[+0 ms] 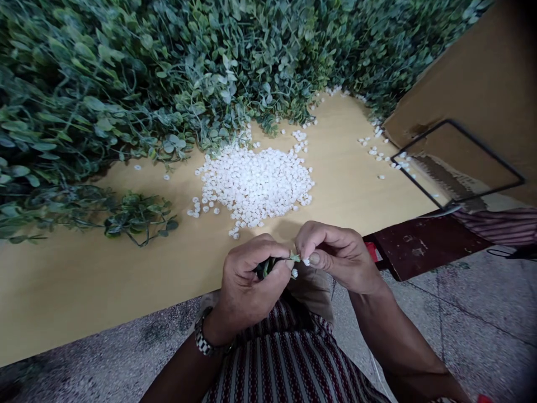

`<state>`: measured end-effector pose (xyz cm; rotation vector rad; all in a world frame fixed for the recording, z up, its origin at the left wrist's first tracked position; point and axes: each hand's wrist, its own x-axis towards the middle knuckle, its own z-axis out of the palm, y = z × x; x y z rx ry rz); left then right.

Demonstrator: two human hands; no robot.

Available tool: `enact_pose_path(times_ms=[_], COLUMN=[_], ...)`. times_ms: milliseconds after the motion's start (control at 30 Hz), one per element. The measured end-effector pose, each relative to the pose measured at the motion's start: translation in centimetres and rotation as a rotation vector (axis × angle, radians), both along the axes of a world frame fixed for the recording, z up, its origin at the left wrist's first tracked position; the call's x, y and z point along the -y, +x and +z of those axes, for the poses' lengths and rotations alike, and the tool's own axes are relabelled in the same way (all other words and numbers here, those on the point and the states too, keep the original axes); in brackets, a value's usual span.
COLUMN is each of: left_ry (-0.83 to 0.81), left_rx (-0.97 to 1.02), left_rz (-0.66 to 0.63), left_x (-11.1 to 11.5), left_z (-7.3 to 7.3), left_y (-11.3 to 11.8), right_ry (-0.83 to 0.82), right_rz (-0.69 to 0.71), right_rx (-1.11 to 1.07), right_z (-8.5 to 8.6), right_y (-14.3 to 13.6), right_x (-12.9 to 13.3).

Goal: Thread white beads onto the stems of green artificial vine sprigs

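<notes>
Pale tabletop (126,280) is running slantwise across the view, a thick bank of green leaves (168,67) covering its far side. White beads (260,179) are lying heaped mid-surface, just beyond the hands. Left hand (251,280) is pinching a green sprig (295,257) between thumb and forefinger at the tabletop's near edge; right hand (339,257) is pinching a single bead (306,261) right by the sprig's tip, whether touching I cannot tell. Second bead (295,273) is showing just below the left thumb, its attachment unclear. Handling these well is probably calling for a grip close to the tip, so the thin stem is not bending, with the bead kept in line and the pressure light. Loose sprig (140,215) is lying off to the left. Rightward, a black wire frame (486,150) is showing in front of brown cardboard (482,95), stray beads (373,150) lying nearby. Nothing is blocking the fingers, though a dropped bead could be landing on the speckled floor (474,302).
</notes>
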<state>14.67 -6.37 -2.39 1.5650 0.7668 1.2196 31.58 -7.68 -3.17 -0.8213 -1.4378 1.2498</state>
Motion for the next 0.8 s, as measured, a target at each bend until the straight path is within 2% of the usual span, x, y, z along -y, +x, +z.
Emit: enact_pose_path(times_ms=[333, 800], left_ry=[0.027, 0.103], left_rx=[-0.013, -0.067], left_rz=[-0.039, -0.003], left_x=[0.0, -0.1], left_z=[0.1, -0.3], left_y=[0.2, 0.3], right_ry=[-0.075, 0.044], right_rz=[-0.003, -0.054], right_rx=[-0.111, -0.019], right_z=[-1.5, -1.3], right_y=[-0.1, -0.5], right_x=[0.2, 0.3])
